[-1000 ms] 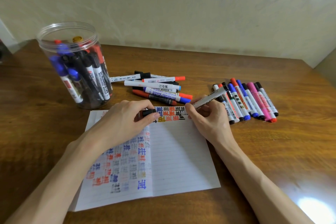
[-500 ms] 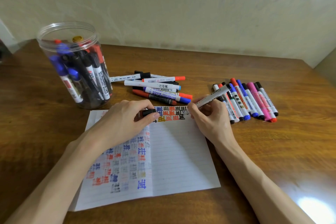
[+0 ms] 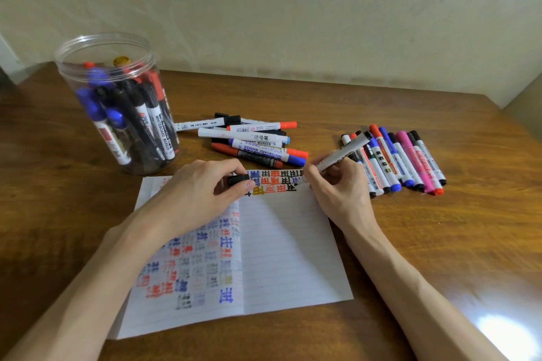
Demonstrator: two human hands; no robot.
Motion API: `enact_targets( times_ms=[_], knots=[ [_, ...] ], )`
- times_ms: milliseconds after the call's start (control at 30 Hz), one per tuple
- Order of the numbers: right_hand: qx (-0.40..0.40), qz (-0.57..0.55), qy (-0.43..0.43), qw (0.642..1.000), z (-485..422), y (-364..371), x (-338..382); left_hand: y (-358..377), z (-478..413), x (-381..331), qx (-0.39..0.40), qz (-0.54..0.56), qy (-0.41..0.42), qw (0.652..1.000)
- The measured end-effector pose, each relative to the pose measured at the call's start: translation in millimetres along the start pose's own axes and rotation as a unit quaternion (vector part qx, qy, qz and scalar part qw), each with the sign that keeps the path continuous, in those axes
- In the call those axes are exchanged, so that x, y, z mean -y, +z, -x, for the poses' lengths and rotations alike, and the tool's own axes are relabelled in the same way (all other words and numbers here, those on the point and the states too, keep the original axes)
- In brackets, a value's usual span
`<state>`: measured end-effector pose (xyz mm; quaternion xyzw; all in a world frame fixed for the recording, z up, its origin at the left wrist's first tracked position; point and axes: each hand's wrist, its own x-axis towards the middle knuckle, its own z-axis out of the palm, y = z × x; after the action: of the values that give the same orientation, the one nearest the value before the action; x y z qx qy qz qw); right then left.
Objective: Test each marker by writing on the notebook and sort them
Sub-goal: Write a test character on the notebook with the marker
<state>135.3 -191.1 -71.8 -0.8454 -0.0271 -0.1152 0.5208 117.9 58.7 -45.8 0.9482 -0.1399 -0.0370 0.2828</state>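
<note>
Marker (image 3: 341, 152) dipped; right fingers (image 3: 337, 173) pinch it.

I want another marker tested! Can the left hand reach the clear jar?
Probably yes: the clear jar stands open close by the left hand, nothing between them. But that hand pinches a black cap.

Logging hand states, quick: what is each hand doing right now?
Left hand: pinches a black cap over the notebook.
Right hand: grips the uncapped marker, tip at the notebook.
</note>
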Motion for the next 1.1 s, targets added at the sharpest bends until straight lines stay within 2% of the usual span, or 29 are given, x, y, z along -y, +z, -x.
enact_targets(
  times_ms=[333, 534, 634, 900, 1100],
  knots=[
    [0.009, 0.024, 0.005, 1.000, 2, 1, 4, 0, 0, 0, 0.001, 0.004, 0.004, 1.000],
    [-0.020, -0.095, 0.031, 0.995, 1, -4, 10, -3, 2, -5, -0.038, 0.010, 0.029, 0.999],
    [-0.014, -0.162, 0.043, 0.986, 2, -4, 13, -2, 3, -7, -0.052, 0.060, 0.051, 0.995],
    [0.092, -0.271, 0.064, 0.956, 4, -7, 20, 0, 5, -12, -0.073, 0.141, 0.065, 0.985],
    [0.130, -0.287, 0.059, 0.947, 6, -6, 21, 1, 7, -15, -0.069, 0.147, 0.069, 0.984]
  ],
)
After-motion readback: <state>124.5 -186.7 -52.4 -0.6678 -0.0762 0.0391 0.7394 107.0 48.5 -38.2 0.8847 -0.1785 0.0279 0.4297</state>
